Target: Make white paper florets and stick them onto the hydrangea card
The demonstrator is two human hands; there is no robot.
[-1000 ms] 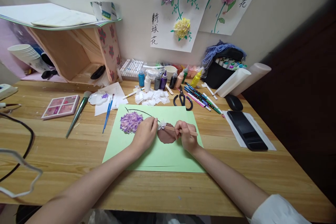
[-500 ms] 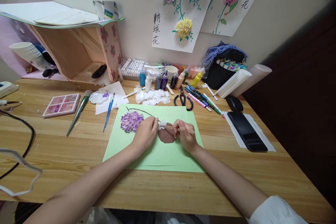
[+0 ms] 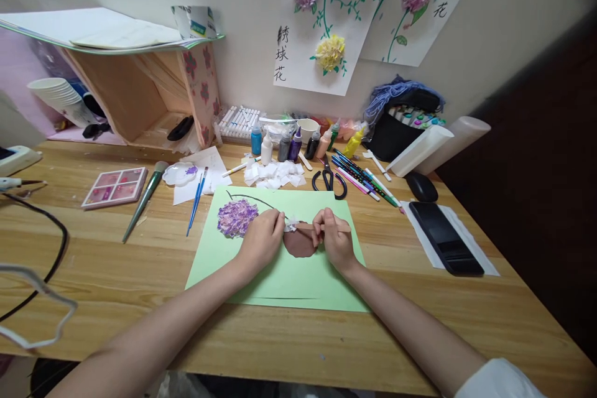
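My right hand [image 3: 338, 241] pinches a wooden craft stick [image 3: 344, 228], its tip by small white paper tufts [image 3: 291, 224] at the upper left rim of a brown round patch [image 3: 300, 242]. To the left, my left hand [image 3: 262, 237] rests on green paper [image 3: 233, 283], fingers curled together beside the tufts; whatever it may grip is hidden. A ruffled purple paper flower [image 3: 236, 218] lies beyond that hand, beneath a drawn dark stem [image 3: 254, 198].
Behind the green paper are scissors [image 3: 329, 179], white paper scraps [image 3: 274, 174] and several glue bottles, including a purple one [image 3: 295, 144]. Pens [image 3: 361, 177] and a phone [image 3: 445, 239] lie right; brushes [image 3: 196, 202] and a pink palette [image 3: 115, 187] lie left.
The whole view has shifted slightly, so things sit a little further right and lower. My right hand's thumb stands more upright on the stick; my left hand keeps its place.
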